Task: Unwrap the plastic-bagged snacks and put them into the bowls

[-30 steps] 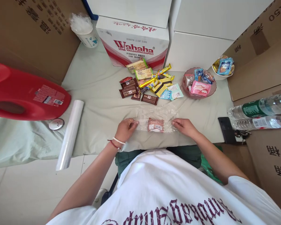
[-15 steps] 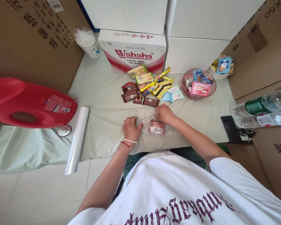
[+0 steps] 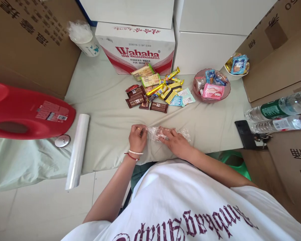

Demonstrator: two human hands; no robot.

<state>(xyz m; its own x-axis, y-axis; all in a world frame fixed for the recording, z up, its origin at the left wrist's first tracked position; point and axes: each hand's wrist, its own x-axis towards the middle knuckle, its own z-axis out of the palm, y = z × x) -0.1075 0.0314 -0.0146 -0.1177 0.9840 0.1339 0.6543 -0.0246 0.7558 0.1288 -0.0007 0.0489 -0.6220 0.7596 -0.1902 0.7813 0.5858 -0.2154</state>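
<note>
A reddish-brown snack packet (image 3: 163, 131) lies on the cloth-covered surface, wrapped in clear plastic film (image 3: 153, 132). The film is bunched narrow at its left end, where my left hand (image 3: 137, 138) is closed in a pinch on it. My right hand (image 3: 177, 143) rests over the packet, its fingers pressing the film down on top and hiding part of the label. Loose film (image 3: 185, 134) sticks out crumpled on the right. Just beyond my hands lies a pile of snacks, with a brown-wrapped bar (image 3: 159, 107) nearest.
A pink glass bowl (image 3: 227, 95) and a white bowl (image 3: 234, 76) hold snacks. A Wahaha carton (image 3: 137, 50) stands behind the pile. At left are a film roll (image 3: 77, 150) and a red jug (image 3: 62, 115); at right, bottles (image 3: 281, 108) and a phone (image 3: 245, 134).
The film, spread out around the packet before, is now folded over it and gathered at the left. My right hand has come down onto the packet; my left now pinches the film's end.
</note>
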